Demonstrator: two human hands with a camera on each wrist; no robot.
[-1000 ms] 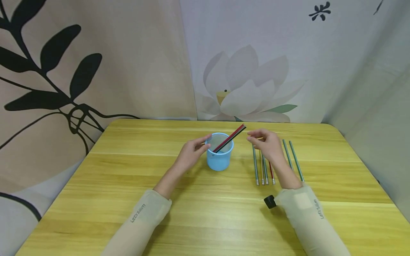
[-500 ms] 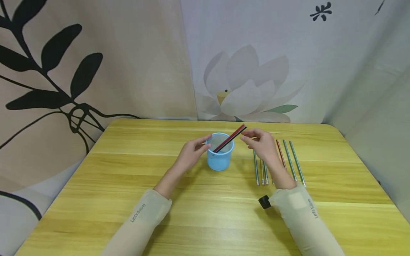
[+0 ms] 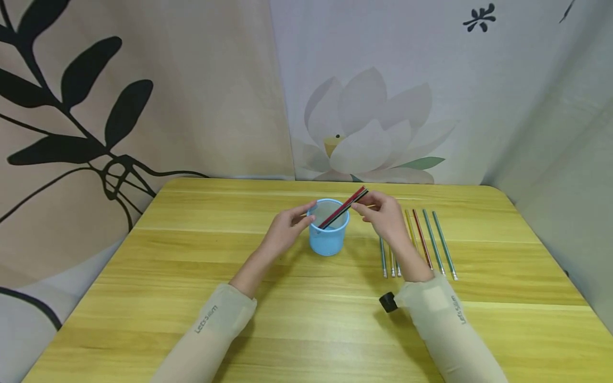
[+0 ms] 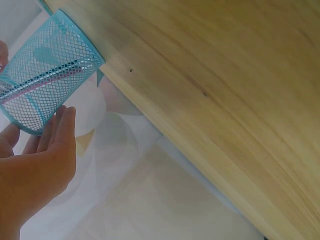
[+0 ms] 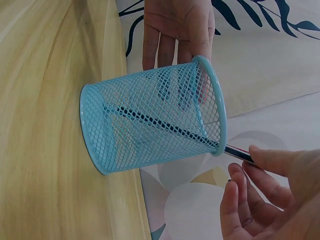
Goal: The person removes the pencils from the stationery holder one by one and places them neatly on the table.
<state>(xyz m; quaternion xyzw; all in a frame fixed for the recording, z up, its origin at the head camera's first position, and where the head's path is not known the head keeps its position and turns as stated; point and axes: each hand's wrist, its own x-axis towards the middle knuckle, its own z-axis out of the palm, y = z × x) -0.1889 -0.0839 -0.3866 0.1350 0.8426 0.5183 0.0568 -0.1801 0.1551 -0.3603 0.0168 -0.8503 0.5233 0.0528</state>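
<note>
A light blue mesh pen cup (image 3: 327,246) stands on the wooden table. My left hand (image 3: 283,231) holds its left side, thumb at the near rim and fingers behind the mesh wall, as the right wrist view shows. Red-and-black striped pencils (image 3: 339,211) lean inside the cup, their upper ends sticking out past the right rim. My right hand (image 3: 385,215) is at those upper ends; in the right wrist view its thumb and forefinger pinch a dark pencil (image 5: 237,153) just outside the rim. The other fingers of that hand are loosely bent.
Right of the cup, several pencils lie side by side on the table, among them a green pencil (image 3: 444,244), a red pencil (image 3: 421,239) and a yellow pencil (image 3: 410,226). My right forearm passes over part of the row. A patterned curtain (image 3: 220,96) hangs behind the table's back edge.
My right hand has moved left from over the pencil row to the upper ends of the pencils in the cup. More of the row shows now. The left hand and cup have stayed put.
</note>
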